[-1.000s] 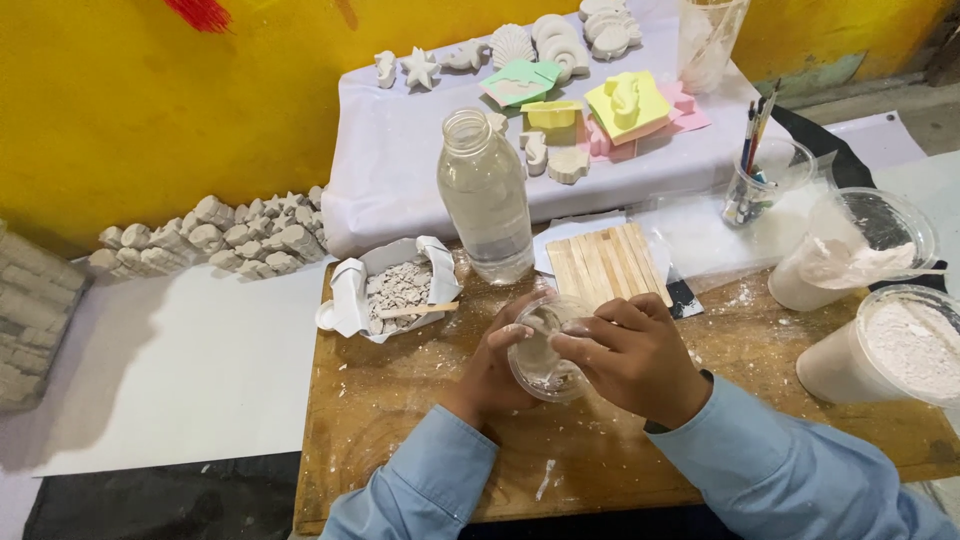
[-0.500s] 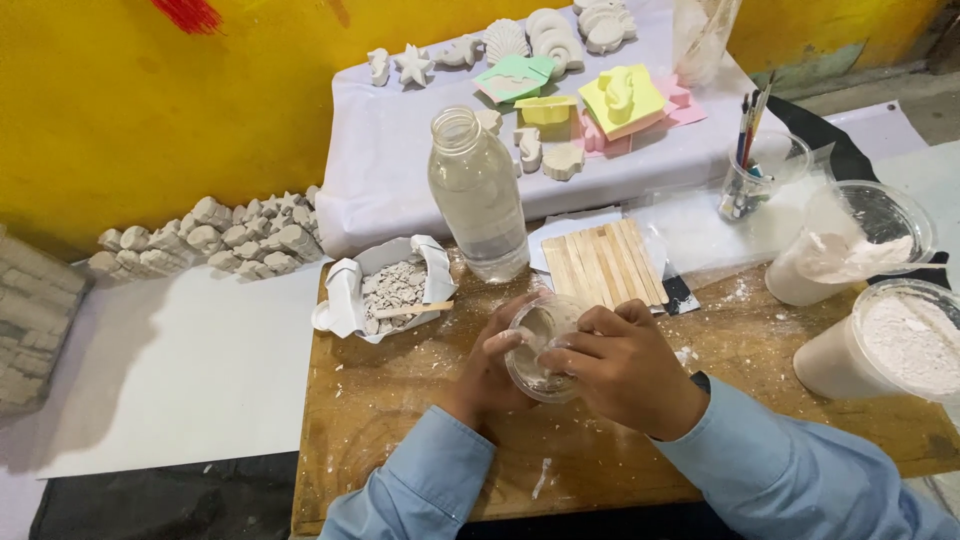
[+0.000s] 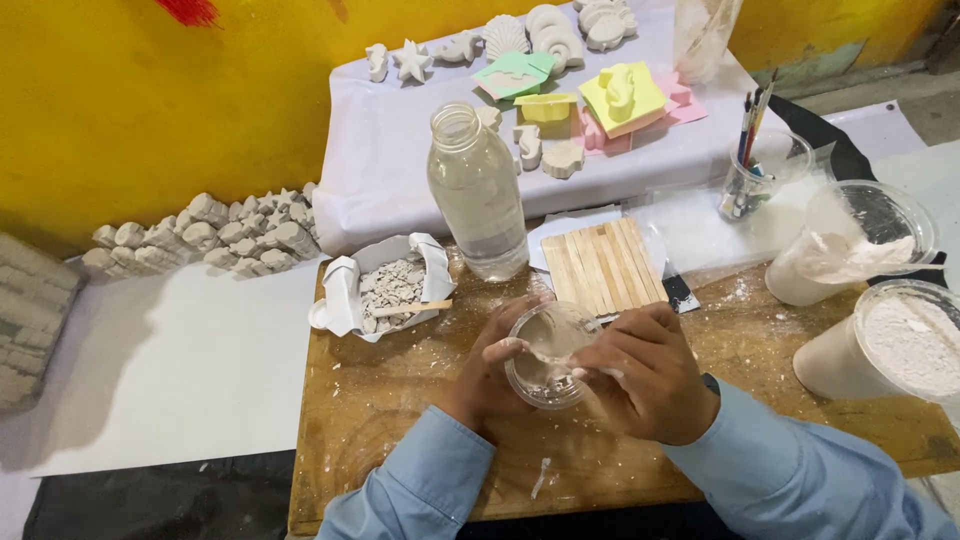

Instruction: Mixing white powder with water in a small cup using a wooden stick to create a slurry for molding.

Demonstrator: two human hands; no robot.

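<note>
In the head view, my left hand (image 3: 490, 372) is closed around a small clear cup (image 3: 548, 355), which I hold just above the wooden board (image 3: 400, 400), in front of the big plastic bottle (image 3: 480, 195). My right hand (image 3: 645, 372) is at the cup's rim, fingers bent together and pinched on something I cannot see well (maybe a thin stick; it is hidden). Inside the cup there is already a grey-white wet paste, so I judge the powder and water are already together, and the mixing is not finished; no paste is in the coloured molds (image 3: 620, 95) on the white cloth yet. Both forearms come from below, wrists turned inward, the cup tilted a little toward me. Two tubs of white powder (image 3: 900, 340) stand at my right, well apart.
</note>
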